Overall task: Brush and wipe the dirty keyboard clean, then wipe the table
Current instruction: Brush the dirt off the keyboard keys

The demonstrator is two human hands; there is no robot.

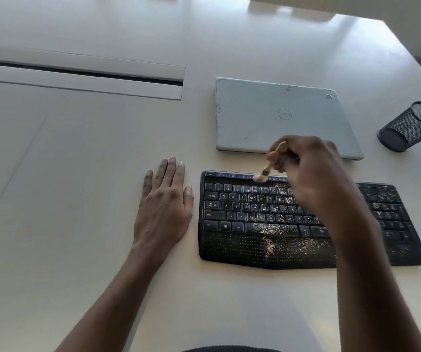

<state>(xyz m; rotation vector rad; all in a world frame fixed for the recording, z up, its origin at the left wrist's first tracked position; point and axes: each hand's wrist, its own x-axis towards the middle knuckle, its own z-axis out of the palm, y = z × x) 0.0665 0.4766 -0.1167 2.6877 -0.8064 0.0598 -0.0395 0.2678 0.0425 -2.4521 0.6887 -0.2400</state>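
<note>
A black keyboard lies on the white table, speckled with pale crumbs over its middle keys, wrist rest and number pad. My right hand hovers over the keyboard's top middle and grips a small wooden-handled brush. The brush's pale bristles touch the function-key row, blurred. My left hand rests flat on the table just left of the keyboard, fingers straight. My right forearm hides part of the keyboard's right half.
A closed grey laptop lies right behind the keyboard. A black mesh pen cup lies tipped on its side at the far right. A cable slot runs across the table at the back left.
</note>
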